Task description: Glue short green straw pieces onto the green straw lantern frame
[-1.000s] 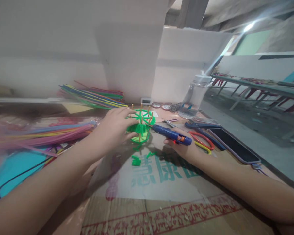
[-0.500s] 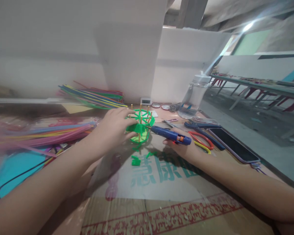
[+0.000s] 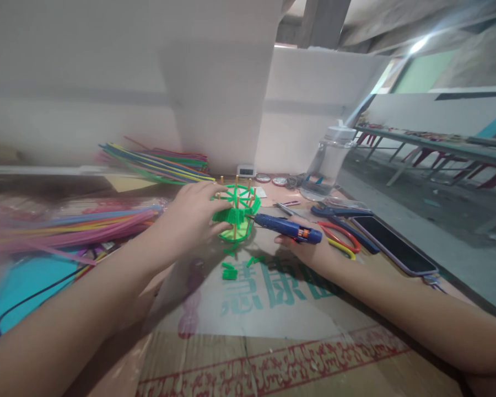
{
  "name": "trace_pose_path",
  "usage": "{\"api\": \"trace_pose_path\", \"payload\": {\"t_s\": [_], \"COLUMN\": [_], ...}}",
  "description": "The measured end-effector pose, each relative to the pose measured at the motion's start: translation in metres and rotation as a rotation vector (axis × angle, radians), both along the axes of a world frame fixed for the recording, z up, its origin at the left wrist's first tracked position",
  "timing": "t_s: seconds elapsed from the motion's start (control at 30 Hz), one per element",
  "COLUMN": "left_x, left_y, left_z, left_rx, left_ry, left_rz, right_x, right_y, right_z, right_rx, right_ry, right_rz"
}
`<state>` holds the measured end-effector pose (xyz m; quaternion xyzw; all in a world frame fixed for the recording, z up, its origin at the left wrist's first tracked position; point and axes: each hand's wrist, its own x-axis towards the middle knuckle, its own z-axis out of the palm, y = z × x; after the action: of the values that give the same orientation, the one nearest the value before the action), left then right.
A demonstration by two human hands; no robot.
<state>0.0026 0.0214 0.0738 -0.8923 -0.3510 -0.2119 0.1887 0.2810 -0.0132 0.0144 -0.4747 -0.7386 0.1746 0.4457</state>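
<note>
- My left hand (image 3: pixel 192 212) is closed around the small green straw frame (image 3: pixel 237 212), which stands on the cardboard sheet (image 3: pixel 273 309) just above the middle of the picture. My fingers (image 3: pixel 221 205) press its left side and hold it firm.
- My right hand (image 3: pixel 303 245) grips the blue glue gun (image 3: pixel 287 228), right of the middle. The fingers are wrapped under the body of the gun.
- Compared with one second ago, the gun moved a little up and to the left, and its nozzle now touches, or nearly touches, the right side of the frame. I cannot tell if glue comes out.
- The frame itself and my left hand did not move in this time. I judge that the nozzle is now at one joint of the frame.
- Some short green straw pieces (image 3: pixel 230 272) lie on the cardboard just below the frame.
- Long coloured straws (image 3: pixel 157 164) lie in a bundle at the upper left of the frame.
- At the right lie a phone (image 3: pixel 394 245), a plastic bottle (image 3: pixel 328 162) and some hand tools (image 3: pixel 341 211).
</note>
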Motion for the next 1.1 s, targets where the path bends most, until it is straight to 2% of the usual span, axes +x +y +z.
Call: {"api": "trace_pose_path", "payload": {"t_s": [1.1], "left_x": [-0.0002], "left_y": [-0.0004], "left_z": [-0.0006], "left_rx": [0.000], "left_ry": [0.006], "left_rz": [-0.012], "right_x": [0.0005], "right_y": [-0.0019], "right_z": [-0.0023], "right_rx": [0.016], "right_ry": [0.042], "right_rz": [0.049]}}
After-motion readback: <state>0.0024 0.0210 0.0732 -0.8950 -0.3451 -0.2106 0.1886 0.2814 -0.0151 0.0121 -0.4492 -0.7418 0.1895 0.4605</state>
